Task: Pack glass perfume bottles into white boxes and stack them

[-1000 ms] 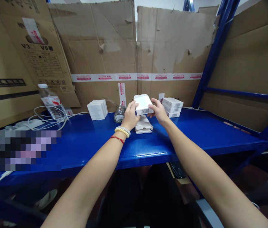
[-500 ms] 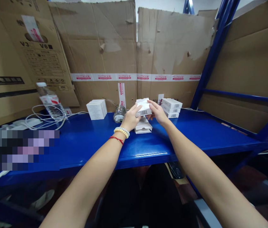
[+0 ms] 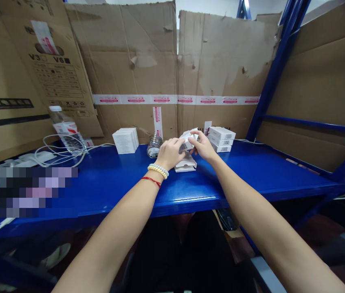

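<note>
Both hands grip one small white box, held tilted a little above the blue shelf. My left hand is closed on its left side, with beaded bands and a red string at the wrist. From the right, my right hand pinches it near the top corner. A barcode shows on the side facing me, partly behind my fingers. Directly below, an open white carton lies on the shelf; my hands hide its rear part. Just left of my left hand stands a clear jar with dark contents.
Three white barcoded boxes are stacked at right. A row of white boxes stands left of the jar. Farther left are a water bottle, a coiled white cable and a power strip. Cardboard panels wall the back of the blue shelf.
The held white box has tipped and turned between my hands, its barcode side now slanting. My left fingers have shifted over its near side. The open carton below stays in place.
</note>
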The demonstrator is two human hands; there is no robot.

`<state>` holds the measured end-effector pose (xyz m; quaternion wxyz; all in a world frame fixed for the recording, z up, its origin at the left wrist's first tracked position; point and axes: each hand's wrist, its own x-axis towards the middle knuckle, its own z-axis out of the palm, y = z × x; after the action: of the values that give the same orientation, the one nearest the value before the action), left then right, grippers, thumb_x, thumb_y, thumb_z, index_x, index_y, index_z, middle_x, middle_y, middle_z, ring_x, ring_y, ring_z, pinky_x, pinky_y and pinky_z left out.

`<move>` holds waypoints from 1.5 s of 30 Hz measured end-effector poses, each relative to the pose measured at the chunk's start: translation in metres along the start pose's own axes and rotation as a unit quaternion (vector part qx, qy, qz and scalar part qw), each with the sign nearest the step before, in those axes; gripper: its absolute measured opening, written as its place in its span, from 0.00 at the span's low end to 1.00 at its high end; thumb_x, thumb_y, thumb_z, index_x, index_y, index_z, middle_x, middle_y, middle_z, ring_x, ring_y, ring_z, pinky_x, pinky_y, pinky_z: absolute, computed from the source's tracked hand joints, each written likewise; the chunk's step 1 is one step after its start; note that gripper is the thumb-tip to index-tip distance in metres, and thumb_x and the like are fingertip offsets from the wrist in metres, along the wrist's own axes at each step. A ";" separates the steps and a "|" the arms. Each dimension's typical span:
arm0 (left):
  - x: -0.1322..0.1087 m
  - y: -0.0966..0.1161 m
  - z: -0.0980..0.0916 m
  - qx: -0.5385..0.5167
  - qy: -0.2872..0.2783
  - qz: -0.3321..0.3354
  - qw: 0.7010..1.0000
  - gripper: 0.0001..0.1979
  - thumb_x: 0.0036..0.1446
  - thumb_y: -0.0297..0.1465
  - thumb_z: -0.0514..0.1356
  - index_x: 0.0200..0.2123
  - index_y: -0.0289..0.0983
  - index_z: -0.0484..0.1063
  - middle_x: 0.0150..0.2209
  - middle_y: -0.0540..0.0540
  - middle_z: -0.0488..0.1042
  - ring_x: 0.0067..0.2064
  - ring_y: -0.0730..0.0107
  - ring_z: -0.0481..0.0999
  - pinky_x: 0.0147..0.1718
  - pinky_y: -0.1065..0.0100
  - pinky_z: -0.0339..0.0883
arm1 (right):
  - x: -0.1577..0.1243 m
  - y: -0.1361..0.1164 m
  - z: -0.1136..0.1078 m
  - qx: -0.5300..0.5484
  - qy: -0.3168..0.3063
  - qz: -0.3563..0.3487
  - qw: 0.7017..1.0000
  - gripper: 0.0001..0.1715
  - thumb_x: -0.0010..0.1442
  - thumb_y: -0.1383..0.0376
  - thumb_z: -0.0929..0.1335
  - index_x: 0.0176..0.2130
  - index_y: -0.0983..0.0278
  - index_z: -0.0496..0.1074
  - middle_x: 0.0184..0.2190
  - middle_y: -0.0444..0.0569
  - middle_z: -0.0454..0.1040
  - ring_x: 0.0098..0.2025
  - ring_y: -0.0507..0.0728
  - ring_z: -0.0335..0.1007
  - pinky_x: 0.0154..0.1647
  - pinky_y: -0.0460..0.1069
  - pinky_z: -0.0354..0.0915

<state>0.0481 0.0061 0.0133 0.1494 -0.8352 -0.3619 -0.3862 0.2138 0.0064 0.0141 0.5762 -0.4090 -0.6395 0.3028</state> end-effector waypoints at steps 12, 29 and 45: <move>-0.003 0.000 -0.001 0.034 -0.071 0.029 0.996 0.24 0.55 0.28 0.57 0.56 0.37 0.67 0.46 0.40 0.78 0.43 0.57 0.79 0.42 0.63 0.71 | 0.001 -0.002 0.000 -0.032 0.020 0.020 0.999 0.17 0.57 0.55 0.66 0.43 0.60 0.62 0.22 0.39 0.70 0.16 0.51 0.66 0.14 0.44 0.55; 0.010 -0.006 0.016 -0.483 0.090 -0.270 0.828 0.19 0.49 0.27 0.64 0.45 0.31 0.68 0.45 0.35 0.78 0.44 0.60 0.79 0.45 0.59 0.74 | 0.010 0.004 -0.006 -0.013 0.142 0.145 0.979 0.43 0.50 0.41 0.68 0.55 0.65 0.61 0.42 0.59 0.73 0.35 0.59 0.72 0.23 0.50 0.68; 0.009 -0.002 0.010 -0.570 0.036 -0.342 0.747 0.26 0.45 0.19 0.61 0.49 0.33 0.62 0.36 0.44 0.77 0.37 0.66 0.79 0.42 0.59 0.75 | 0.006 -0.005 -0.003 0.064 0.138 0.084 0.985 0.31 0.47 0.55 0.74 0.47 0.63 0.64 0.41 0.52 0.75 0.27 0.52 0.70 0.17 0.44 0.60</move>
<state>0.0560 0.0174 0.0139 -0.4832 -0.5709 -0.3305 -0.5757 0.2154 0.0084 0.0219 0.6562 -0.4613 -0.4971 0.3308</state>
